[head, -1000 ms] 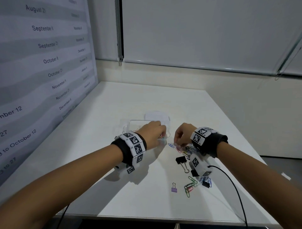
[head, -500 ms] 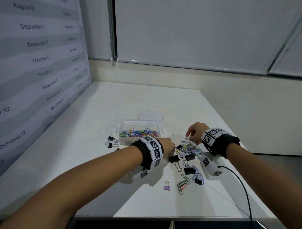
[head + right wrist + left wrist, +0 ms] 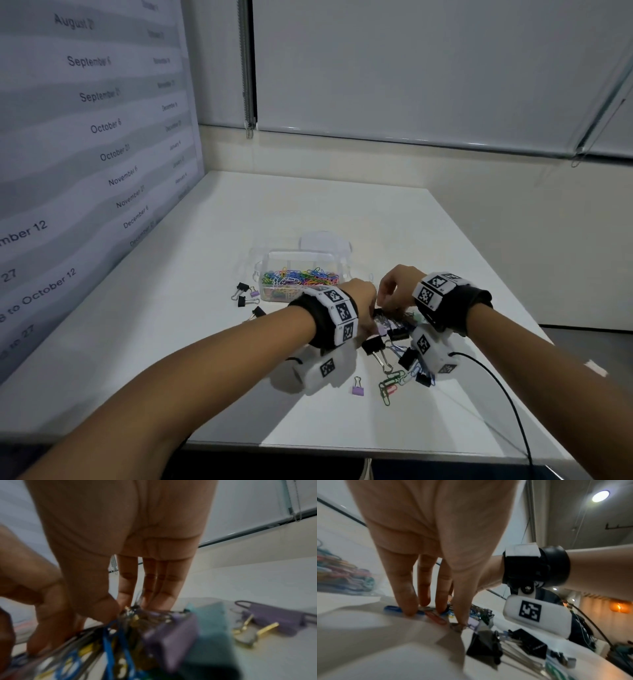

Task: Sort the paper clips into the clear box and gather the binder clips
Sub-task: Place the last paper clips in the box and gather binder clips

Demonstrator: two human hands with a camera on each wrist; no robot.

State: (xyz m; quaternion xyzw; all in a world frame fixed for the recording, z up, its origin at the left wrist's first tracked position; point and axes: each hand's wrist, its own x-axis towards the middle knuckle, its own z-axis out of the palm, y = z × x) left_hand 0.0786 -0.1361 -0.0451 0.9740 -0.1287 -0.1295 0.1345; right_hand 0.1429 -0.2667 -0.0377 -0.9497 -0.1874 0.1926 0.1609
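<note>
The clear box (image 3: 301, 263) sits open on the white desk (image 3: 308, 212), its long side running left to right, with a heap of bright paper clips (image 3: 299, 278) inside, too many to count. Its lid (image 3: 325, 241) lies just behind it. Left of the box are four binder clips (image 3: 247, 297), three black and one purple, close together. In front of the box both hands reach down into a mixed pile (image 3: 394, 329) of paper clips and binder clips. The left hand (image 3: 426, 555) has its fingers straight, tips pressing on a blue paper clip (image 3: 393, 609) that lies flat, long side left to right. The right hand (image 3: 120, 547) has thumb and first finger tips close together at a tangle of clips; I cannot tell if they pinch one. One purple binder clip (image 3: 358, 389) lies alone nearer the desk edge, handles pointing away.
</note>
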